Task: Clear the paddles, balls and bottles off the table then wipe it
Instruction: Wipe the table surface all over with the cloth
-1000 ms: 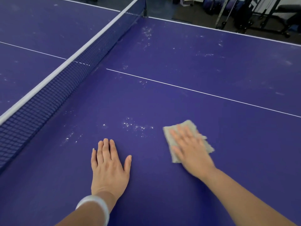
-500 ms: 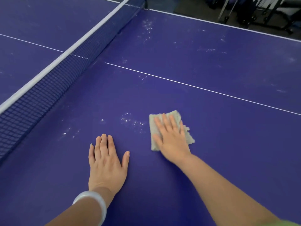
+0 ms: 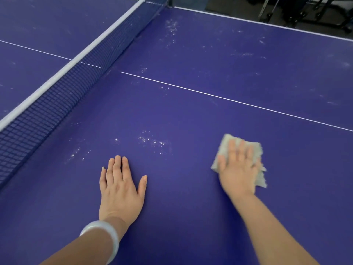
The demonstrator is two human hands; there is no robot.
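Grey cloth (image 3: pixel 225 145) lies flat on the bench (image 3: pixel 191 115), nearside of the white centre line (image 3: pixel 229 100), well apart from the net (image 3: pixel 57 104); long axis roughly toward that line, outline blurred. Right hand (image 3: pixel 237 169) presses it, fingers (image 3: pixel 232 150) straight, slightly spread, cloth beneath. Left hand (image 3: pixel 120 186) flat, fingers together.
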